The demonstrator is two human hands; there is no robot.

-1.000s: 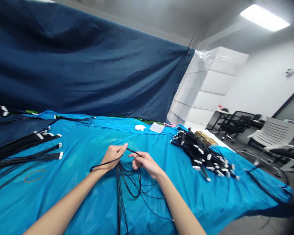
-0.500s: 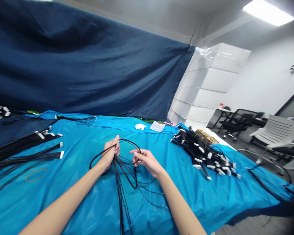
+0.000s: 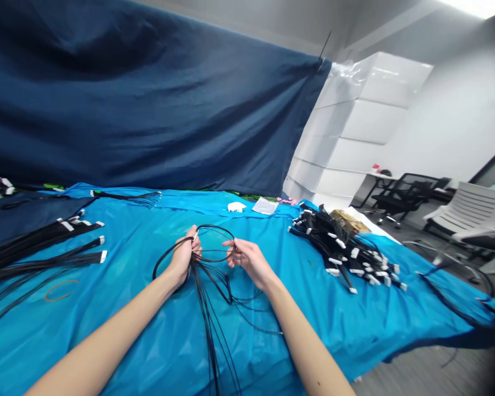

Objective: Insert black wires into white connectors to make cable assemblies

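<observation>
A looped bundle of thin black cables point(image 3: 208, 286) is held over the blue cloth, its loose strands hanging toward me and fanning right. My left hand point(image 3: 186, 254) is closed round the bundle, and a small white piece shows by its thumb. Part of the cable curves out in a loop on that hand's left side. My right hand point(image 3: 247, 259) pinches the right side of another loop between thumb and fingers. Some strands behind the fingers are hidden.
Black cable bundles with white connectors point(image 3: 86, 257) lie at left, beside a tan ring point(image 3: 61, 290). A large heap of similar cables point(image 3: 342, 247) lies at right. Farther back are a white scrap point(image 3: 236, 207) and a clear bag point(image 3: 265, 205). White boxes point(image 3: 355, 132) stand behind.
My right hand has shifted slightly up with its loop, which now stretches wider between the hands. My left hand keeps its hold. The camera view has tilted a little.
</observation>
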